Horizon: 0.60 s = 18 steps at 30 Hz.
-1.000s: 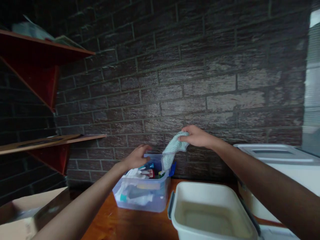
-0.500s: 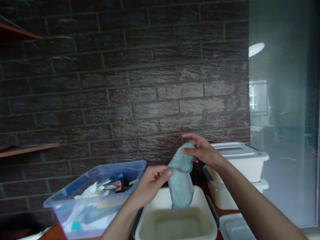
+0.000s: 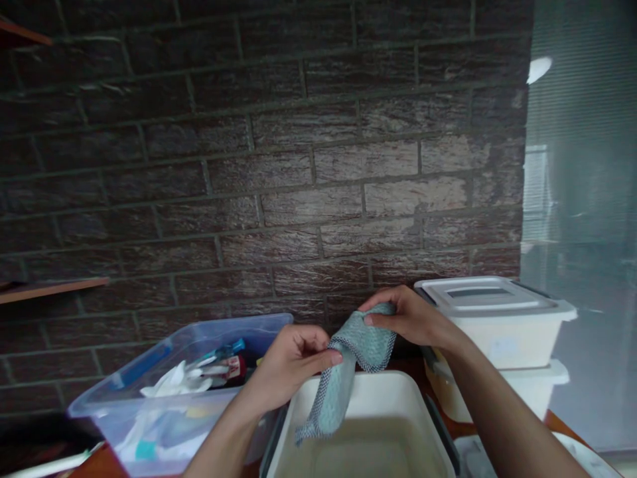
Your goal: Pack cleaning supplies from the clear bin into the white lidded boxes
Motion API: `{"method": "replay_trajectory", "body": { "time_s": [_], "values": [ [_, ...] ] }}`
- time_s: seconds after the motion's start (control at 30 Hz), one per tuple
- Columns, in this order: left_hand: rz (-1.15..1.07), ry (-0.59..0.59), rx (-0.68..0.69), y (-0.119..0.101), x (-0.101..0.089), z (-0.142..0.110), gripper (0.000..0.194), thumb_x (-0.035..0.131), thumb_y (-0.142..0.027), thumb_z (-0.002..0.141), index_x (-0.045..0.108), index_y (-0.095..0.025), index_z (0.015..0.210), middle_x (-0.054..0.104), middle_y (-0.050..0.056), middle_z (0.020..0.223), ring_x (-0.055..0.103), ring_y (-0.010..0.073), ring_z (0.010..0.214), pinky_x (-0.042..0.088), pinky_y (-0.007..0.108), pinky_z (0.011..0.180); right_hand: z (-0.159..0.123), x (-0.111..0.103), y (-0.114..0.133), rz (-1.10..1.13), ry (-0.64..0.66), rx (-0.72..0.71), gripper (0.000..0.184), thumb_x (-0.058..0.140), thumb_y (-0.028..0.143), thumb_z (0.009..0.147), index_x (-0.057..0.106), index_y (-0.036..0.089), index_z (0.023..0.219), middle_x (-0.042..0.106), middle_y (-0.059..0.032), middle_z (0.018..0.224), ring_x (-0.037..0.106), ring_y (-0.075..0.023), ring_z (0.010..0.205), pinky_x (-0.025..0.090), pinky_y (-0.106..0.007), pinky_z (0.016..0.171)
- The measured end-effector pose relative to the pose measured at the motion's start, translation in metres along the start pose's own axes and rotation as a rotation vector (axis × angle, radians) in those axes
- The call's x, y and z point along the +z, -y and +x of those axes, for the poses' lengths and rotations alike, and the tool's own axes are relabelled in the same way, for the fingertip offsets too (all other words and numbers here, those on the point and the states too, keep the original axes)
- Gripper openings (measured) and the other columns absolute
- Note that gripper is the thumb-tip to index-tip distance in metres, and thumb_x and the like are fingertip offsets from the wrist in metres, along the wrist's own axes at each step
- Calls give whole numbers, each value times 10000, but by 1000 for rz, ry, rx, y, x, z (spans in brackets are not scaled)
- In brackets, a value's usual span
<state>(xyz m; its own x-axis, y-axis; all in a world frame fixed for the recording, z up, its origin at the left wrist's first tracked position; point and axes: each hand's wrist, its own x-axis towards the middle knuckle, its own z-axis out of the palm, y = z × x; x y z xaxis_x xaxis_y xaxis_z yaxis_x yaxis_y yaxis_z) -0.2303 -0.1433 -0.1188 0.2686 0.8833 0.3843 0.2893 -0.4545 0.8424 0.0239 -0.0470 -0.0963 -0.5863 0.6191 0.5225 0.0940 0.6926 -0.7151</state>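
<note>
Left hand and right hand pinch a nubbly, check-edged cloth; it droops limply. Below sits a round-cornered plastic bin.

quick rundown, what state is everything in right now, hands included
left hand: pinching the cloth's edge
right hand: gripping the cloth's upper end
cloth: bunched, hanging over the cream bin
cream bin: open, upright
clear bluish bin: open, items inside
upper white box: lid on
lower white box: stacked beneath, partly hidden
</note>
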Motion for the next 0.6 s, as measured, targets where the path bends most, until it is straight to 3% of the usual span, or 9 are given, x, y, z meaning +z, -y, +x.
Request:
{"method": "replay_trajectory", "body": {
  "time_s": [0.1, 0.33, 0.5, 0.6],
  "values": [
    [16, 34, -3, 1, 0, 1, 368, 746, -402, 867, 538, -152, 692, 394, -57, 625, 323, 83, 597, 225, 227, 543, -5, 1, -6, -97, 31, -31, 234, 752, 327, 852, 809, 202, 1041, 779, -51, 1036, 691, -223, 924, 498, -321, 800],
    [46, 86, -50, 6, -1, 2, 376, 744, -410, 867, 518, -159, 701, 376, -56, 637, 316, 88, 604, 213, 229, 537, -9, -4, -7, -201, 67, -67, 264, 738, 407, 879, 810, 207, 1035, 761, -60, 1019, 693, -216, 928, 506, -311, 787],
    [-41, 110, -90, 9, -2, -2, 389, 754, -402, 855, 479, -175, 699, 374, -61, 630, 300, 87, 585, 198, 226, 517, -13, -5, -3, -176, 143, -156, 343, 733, 517, 868, 815, 212, 1003, 737, -72, 1095, 681, -213, 1000, 509, -297, 844],
    [-81, 113, -99, 8, -2, -5, 378, 740, -404, 867, 492, -170, 704, 391, -56, 637, 305, 87, 588, 209, 224, 520, -15, -4, 3, -199, 227, -128, 388, 731, 556, 854, 813, 222, 1033, 704, -77, 1192, 670, -220, 1063, 514, -270, 803]
  ]
}}
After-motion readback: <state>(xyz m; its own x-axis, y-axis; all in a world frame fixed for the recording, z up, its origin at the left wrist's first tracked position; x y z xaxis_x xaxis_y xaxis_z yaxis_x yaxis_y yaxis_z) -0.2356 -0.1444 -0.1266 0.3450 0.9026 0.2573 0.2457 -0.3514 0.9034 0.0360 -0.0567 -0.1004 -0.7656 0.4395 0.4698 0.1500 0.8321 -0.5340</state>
